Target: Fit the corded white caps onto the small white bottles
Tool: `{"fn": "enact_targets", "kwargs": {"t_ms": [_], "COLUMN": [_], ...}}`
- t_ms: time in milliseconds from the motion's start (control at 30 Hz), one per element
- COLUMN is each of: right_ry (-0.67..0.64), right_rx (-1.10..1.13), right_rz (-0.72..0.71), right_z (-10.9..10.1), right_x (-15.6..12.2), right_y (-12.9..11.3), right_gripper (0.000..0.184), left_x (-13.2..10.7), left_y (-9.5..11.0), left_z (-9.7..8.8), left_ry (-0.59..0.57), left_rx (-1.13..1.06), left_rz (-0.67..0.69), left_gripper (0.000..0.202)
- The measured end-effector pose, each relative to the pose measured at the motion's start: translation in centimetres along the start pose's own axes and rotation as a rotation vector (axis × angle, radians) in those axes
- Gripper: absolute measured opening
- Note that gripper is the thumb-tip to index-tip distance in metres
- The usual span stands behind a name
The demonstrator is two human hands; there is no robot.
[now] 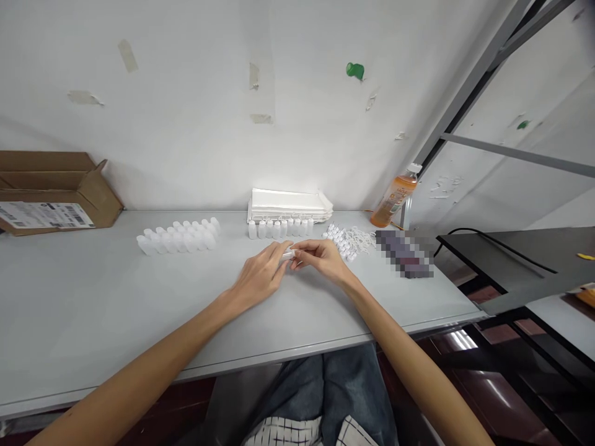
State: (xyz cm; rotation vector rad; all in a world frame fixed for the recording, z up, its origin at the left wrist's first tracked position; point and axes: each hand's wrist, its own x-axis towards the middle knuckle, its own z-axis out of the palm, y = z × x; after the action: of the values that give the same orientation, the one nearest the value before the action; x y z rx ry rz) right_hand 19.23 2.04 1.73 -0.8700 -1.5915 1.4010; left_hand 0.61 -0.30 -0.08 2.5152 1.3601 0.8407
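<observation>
While the two hands met, the left hand and right hand were closed on a small translucent plastic bottle, pinched in the fingertips, its ends mostly hidden. It looked light, stiff and perhaps slippery; the barrel seemed the place to hold. White bottles stood in a row at 12 o'clock, more bottles lay at 11 o'clock, and looped white caps sat at 1 o'clock.

The small plastic piece is clear, the plastic bottles are white, the cardboard box is brown, and the cloth has black checks on white.
</observation>
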Motion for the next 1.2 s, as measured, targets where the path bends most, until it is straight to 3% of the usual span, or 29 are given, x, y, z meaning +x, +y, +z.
{"fn": "enact_targets", "kwargs": {"t_ms": [167, 333, 767, 1200], "right_ry": [-0.066, -0.172, -0.323, -0.374], "right_rx": [0.038, 0.062, 0.063, 0.028], "right_rz": [0.033, 0.048, 0.181, 0.224], "right_z": [-0.3, -0.9, -1.7, -1.9], "right_x": [-0.2, -0.2, -0.5, -0.5], "right_y": [-0.2, -0.1, -0.1, 0.0], "right_gripper": [0.038, 0.040, 0.045, 0.044], "left_x": [-0.1, -0.1, 0.1, 0.1], "left_y": [-0.5, -0.4, -0.3, 0.3], "left_z": [0.5, 0.4, -0.6, -0.5], "left_ry": [0.113, 0.168, -0.073, -0.180], "left_rx": [0.014, 0.063, -0.291, -0.450], "left_rz": [0.156, 0.187, 0.165, -0.051], "left_gripper": [0.032, 0.028, 0.025, 0.029]}}
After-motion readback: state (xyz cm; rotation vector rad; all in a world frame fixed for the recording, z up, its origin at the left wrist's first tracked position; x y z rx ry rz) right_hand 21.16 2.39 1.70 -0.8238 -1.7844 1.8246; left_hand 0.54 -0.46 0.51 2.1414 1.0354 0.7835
